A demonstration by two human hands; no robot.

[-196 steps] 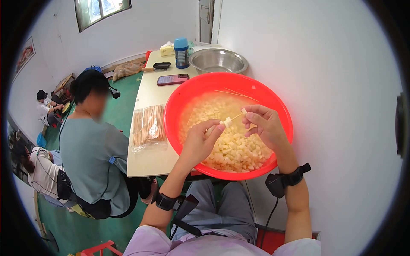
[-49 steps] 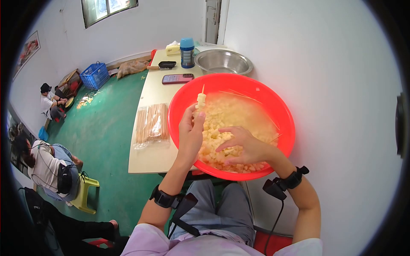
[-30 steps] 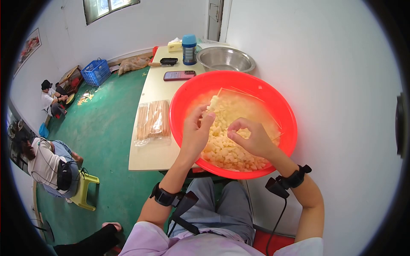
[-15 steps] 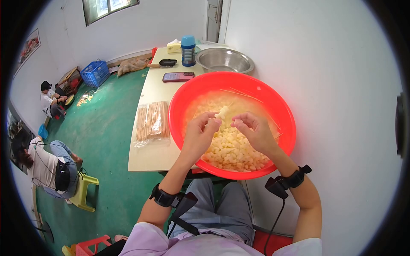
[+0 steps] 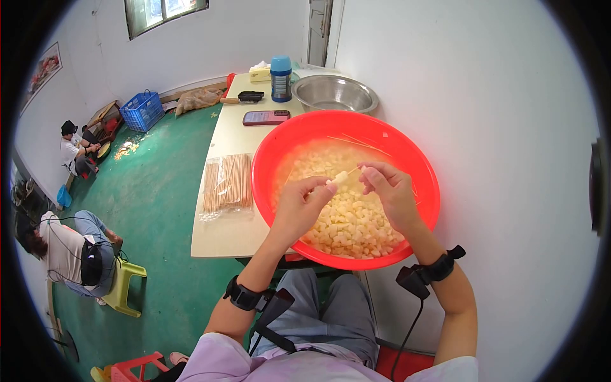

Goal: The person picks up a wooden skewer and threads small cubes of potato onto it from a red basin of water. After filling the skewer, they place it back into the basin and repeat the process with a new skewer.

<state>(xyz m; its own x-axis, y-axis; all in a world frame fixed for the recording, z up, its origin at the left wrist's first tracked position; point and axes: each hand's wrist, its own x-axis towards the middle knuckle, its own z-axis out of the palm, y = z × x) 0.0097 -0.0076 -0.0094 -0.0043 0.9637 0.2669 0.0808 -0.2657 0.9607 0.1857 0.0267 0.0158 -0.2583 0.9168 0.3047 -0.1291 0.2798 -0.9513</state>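
Observation:
Above a large red basin point(image 5: 267, 140), my left hand point(image 5: 302, 207) is closed on a thin bamboo skewer with pale cut pieces point(image 5: 340, 177) threaded on it. My right hand point(image 5: 389, 191) pinches a small pale cube point(image 5: 363, 169) at the skewer's far end. Below both hands, many pale yellow-white cubes point(image 5: 347, 223) lie heaped in the basin, in cloudy liquid. Their exact kind does not show. Several loose skewers point(image 5: 359, 144) rest along the basin's far side.
On the table point(image 5: 219, 242) are a plastic pack of skewers point(image 5: 228, 181), a phone point(image 5: 266, 118), a blue-lidded flask point(image 5: 280, 79), a black-headed tool point(image 5: 250, 96) and a steel basin point(image 5: 334, 92). A wall point(image 5: 509, 191) stands close on the right. Two people sit at left.
My right hand has moved slightly up and right, and its cube now meets the skewer's end. The skewer between my hands shows more plainly; my left hand has barely shifted.

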